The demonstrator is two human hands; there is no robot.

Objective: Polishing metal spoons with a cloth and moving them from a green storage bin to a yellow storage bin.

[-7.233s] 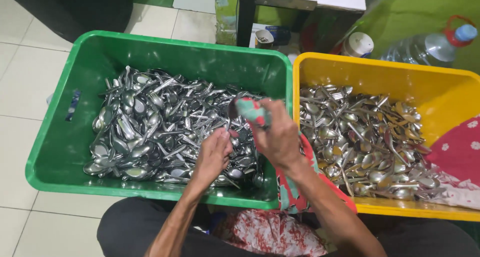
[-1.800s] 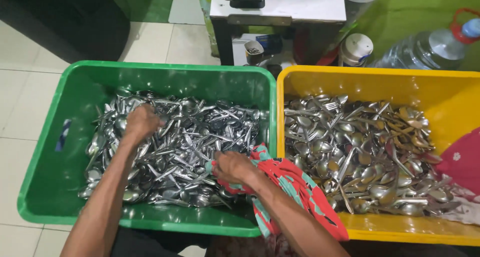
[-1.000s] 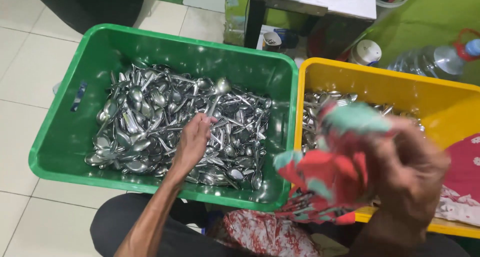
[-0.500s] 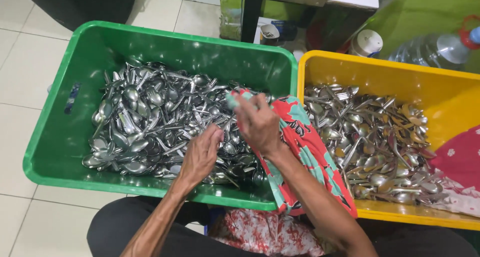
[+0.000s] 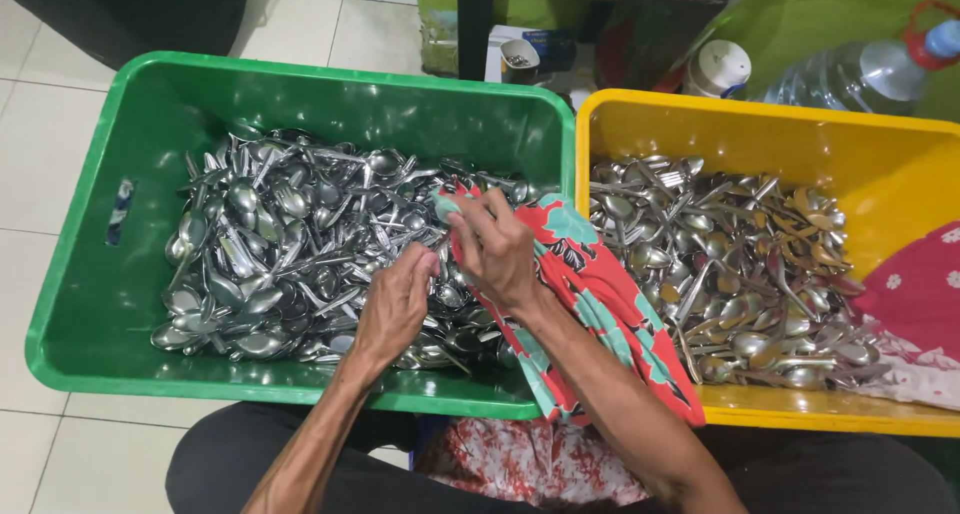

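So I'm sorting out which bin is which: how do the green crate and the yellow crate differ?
The green crate sits left, the yellow crate right. Both hands, left hand and right hand with a red patterned cloth, work over the green one; none over the yellow. Both hold heaped metal cutlery.

Piece of metal cutlery btwn left hand [image 5: 395,304] & right hand [image 5: 495,249]: mostly hidden. Large clear plastic water bottle [image 5: 860,74], dark-red flowered cloth [image 5: 925,294]: cut off at right edge.
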